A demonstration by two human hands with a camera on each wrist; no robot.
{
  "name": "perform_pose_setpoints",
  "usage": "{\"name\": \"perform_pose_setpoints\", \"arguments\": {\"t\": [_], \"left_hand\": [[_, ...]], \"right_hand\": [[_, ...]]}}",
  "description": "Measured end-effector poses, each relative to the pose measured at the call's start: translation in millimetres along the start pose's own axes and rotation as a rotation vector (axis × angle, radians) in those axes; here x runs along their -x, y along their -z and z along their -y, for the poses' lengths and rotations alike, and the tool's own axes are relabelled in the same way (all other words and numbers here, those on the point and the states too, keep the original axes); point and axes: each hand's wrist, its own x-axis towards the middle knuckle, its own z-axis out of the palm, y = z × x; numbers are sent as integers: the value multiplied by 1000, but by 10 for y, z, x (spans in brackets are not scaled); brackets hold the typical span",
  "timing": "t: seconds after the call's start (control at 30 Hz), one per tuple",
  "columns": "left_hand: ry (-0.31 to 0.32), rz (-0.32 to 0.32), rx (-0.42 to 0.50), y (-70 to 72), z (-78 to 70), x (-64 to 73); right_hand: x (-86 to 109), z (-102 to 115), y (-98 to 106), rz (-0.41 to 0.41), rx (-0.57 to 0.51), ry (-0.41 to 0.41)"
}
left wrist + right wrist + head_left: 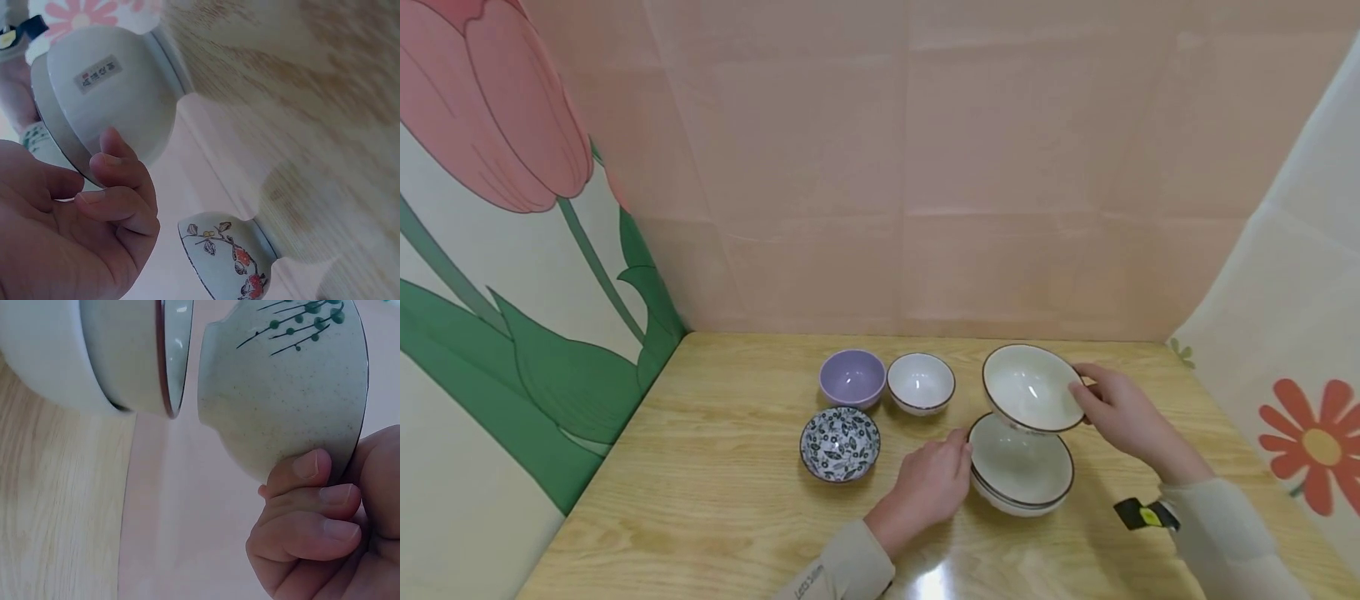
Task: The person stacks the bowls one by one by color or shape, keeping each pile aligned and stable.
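My right hand (1120, 412) grips the rim of a cream bowl (1030, 387) with a brown edge, thumb inside and fingers underneath. In the right wrist view this bowl (287, 394) shows green sprigs on its speckled outside. It is held tilted just above and behind a stack of bowls (1022, 462), apart from it. My left hand (931, 475) pinches the left rim of that stack, where a dark-rimmed bowl sits inside a white one. The left wrist view shows the outer white bowl (119, 94) with a small printed label, fingers curled against its side.
Left of the stack stand a purple bowl (852, 379), a white bowl (921, 383) with a brown rim, and a bowl with a dark leaf pattern (840, 446). The wooden table (700, 500) meets a pink backdrop (895, 167) behind and flowered cloths at both sides.
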Motion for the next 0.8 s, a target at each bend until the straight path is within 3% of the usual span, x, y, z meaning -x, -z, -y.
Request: {"name": "perform_pose_setpoints", "arguments": {"t": [0.37,0.8], "left_hand": [[-24,-61,3,14,-26,34],[4,-28,1,30,-61,22]], "right_hand": [[162,31,-51,-2,-33,23],[317,-37,-189,-6,-66,25]]}}
